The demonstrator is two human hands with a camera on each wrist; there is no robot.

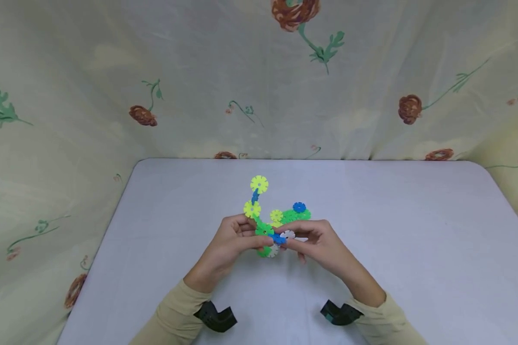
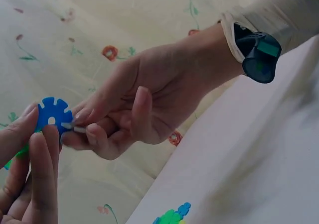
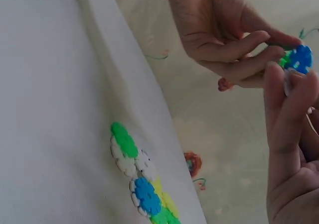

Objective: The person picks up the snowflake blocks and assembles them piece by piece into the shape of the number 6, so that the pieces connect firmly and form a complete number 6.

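Note:
Slotted plastic snowflake discs are joined in a chain: a yellow disc (image 1: 259, 184) at the top, an edge-on blue one (image 1: 255, 196), another yellow disc (image 1: 252, 209), a green disc (image 1: 264, 229) and a blue disc (image 2: 54, 117) at the near end. My left hand (image 1: 230, 239) holds this chain, pinching the blue disc between thumb and fingers. From the other side, my right hand (image 1: 319, 239) pinches a white snowflake disc (image 1: 288, 235), seen nearly edge-on in the left wrist view. Its rim meets the slotted edge of the blue disc.
On the white table (image 1: 393, 249), below and behind my hands, lies another group of joined discs: green (image 3: 123, 140), white (image 3: 144, 164), blue (image 3: 147, 196) and yellow (image 1: 276, 215). A flowered cloth (image 1: 198, 96) hangs beyond the table's far edge.

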